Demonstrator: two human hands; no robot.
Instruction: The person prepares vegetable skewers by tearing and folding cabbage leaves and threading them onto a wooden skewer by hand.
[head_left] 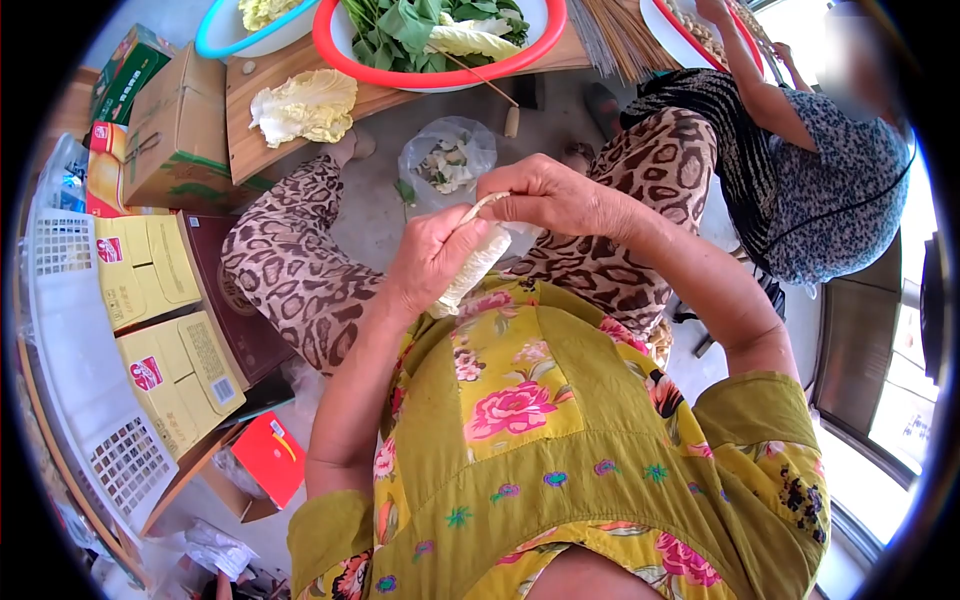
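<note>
Above my lap, both hands hold a pale, folded piece that looks like a cabbage leaf [470,272]. My left hand [432,254] is closed around its upper left side. The fingers of my right hand [545,196] pinch its top edge, close beside my left hand. The leaf's lower end hangs down against my green floral top. Beyond my hands, on the floor between my knees, lies a clear plastic bag [446,162] with pale scraps in it. A yellowish cabbage leaf [305,106] rests on the wooden table's edge.
A red-rimmed basin [340,60] of greens and a blue-rimmed basin [208,38] stand on the wooden table [245,125]. A thin stick leans out toward me. Cardboard boxes [175,125] and a white crate [70,330] are at left. Another person [835,190] sits at right.
</note>
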